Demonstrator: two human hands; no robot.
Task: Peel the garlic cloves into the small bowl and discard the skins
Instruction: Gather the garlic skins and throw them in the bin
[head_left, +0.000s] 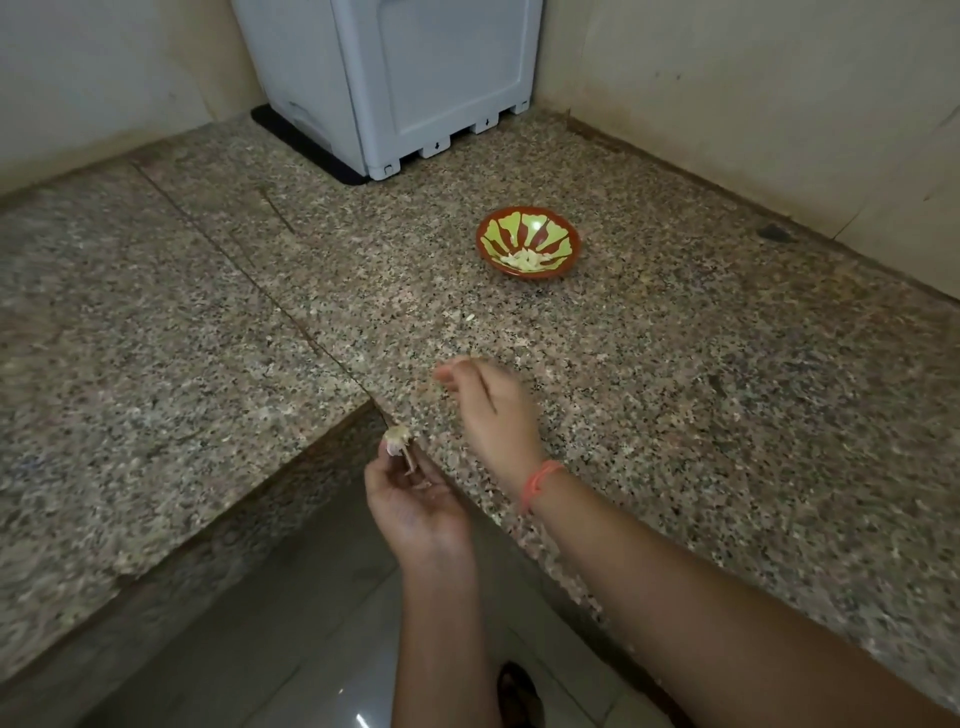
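Observation:
A small red and green bowl stands on the granite counter and holds several peeled garlic cloves. My left hand is at the counter's inner corner and holds the remains of a garlic bulb at its fingertips. My right hand hovers over the counter in front of the bowl, blurred, its fingertips pinched together; whether something is between them is unclear. A small pale garlic piece lies on the counter between my right hand and the bowl.
A white appliance on a black mat stands in the back corner against the walls. The counter is L-shaped, with tiled floor below the corner. An orange thread band circles my right wrist.

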